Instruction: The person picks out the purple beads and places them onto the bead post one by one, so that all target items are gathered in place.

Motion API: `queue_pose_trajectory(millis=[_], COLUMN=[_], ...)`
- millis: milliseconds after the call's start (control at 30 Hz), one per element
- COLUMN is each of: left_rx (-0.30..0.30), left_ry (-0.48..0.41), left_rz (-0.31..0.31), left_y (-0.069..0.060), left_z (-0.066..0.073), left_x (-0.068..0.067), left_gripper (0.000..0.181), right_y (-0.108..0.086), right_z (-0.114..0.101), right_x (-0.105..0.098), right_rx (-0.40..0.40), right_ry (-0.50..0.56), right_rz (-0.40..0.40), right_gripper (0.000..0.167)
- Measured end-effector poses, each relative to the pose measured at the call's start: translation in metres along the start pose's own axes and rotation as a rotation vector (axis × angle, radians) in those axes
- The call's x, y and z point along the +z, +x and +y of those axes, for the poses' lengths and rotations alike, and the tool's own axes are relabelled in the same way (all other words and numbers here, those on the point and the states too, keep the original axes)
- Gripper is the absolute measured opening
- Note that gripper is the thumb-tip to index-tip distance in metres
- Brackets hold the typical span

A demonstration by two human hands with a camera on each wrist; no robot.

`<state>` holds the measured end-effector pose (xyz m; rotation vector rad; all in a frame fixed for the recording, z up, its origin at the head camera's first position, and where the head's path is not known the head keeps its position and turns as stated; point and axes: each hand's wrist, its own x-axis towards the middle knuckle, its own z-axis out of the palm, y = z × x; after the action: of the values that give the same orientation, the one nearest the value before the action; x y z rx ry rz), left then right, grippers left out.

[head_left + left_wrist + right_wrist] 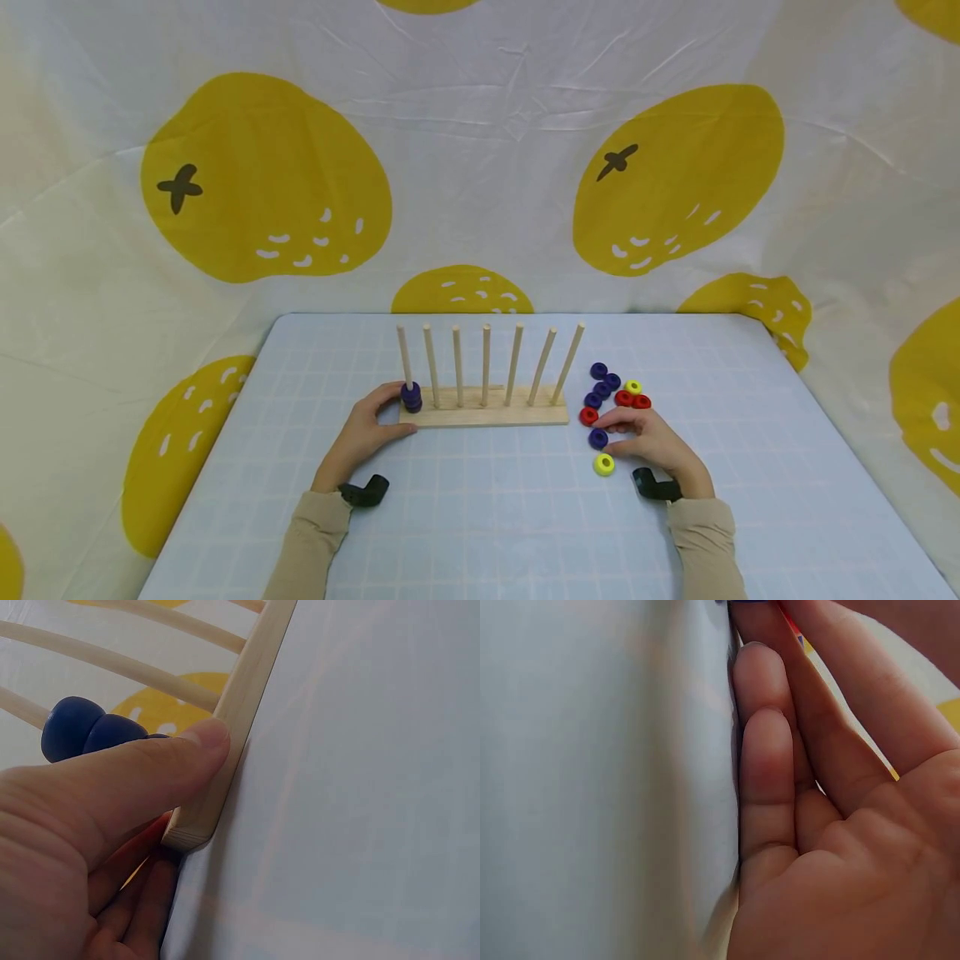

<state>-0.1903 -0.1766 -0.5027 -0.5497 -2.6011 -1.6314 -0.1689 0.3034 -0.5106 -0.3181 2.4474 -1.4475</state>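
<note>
While the left hand (369, 429) grips the left end of a wooden rack (487, 417) on the tabletop (480, 517), the right hand (651, 437) holds a narrow pinch over a blue ring (595, 442) to the right of the rack, thumb at its near edge and a fingertip at its far edge. Close around that ring, a red ring (585, 418) lies just on its far side and a yellow ring (599, 469) just on its near side. Farther off, beside the rack's right end, four more blue rings (602, 389), two red rings (624, 399) and one yellow ring (633, 387) lie loosely bunched. Behind the tabletop hangs a cloth (480, 200) printed with yellow fruit.

From the left wrist, the thumb shows flat against the rack's near edge, with fingers tucked behind its end; the right wrist gives mostly palm and curled fingers next to the tabletop, with only a blue sliver at the top edge.

Seven upright pegs (486, 362) stand on the rack; the leftmost carries stacked blue rings (71, 731), whose exact count is unclear. Loose rings number ten: five blue, three red, two yellow.
</note>
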Motion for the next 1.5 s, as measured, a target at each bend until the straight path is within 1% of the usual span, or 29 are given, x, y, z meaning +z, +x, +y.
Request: queue_pose_trajectory(millis=[300, 600, 933, 1200, 1500], left_rx=[0.005, 0.031, 0.015, -0.008, -0.003], left_ry=[-0.007, 0.004, 0.002, -0.003, -0.002], left_rz=[0.019, 0.003, 0.005, 0.008, 0.014], left_y=[0.001, 0.002, 0.002, -0.001, -0.001], left_z=[-0.001, 0.002, 0.002, 0.001, 0.002], left_x=[0.001, -0.001, 0.000, 0.001, 0.002], left_gripper=[0.054, 0.054, 0.054, 0.055, 0.055], right_y=[0.002, 0.003, 0.003, 0.002, -0.001], right_z=[-0.001, -0.003, -0.005, -0.007, -0.013], right_x=[0.002, 0.002, 0.002, 0.000, -0.004], right_rx=[0.039, 0.046, 0.067, 0.042, 0.031], right_ry=[-0.025, -0.032, -0.016, -0.031, -0.004], right_rz=[0.024, 0.028, 0.033, 0.069, 0.093], right_gripper=[0.029, 0.028, 0.030, 0.030, 0.032])
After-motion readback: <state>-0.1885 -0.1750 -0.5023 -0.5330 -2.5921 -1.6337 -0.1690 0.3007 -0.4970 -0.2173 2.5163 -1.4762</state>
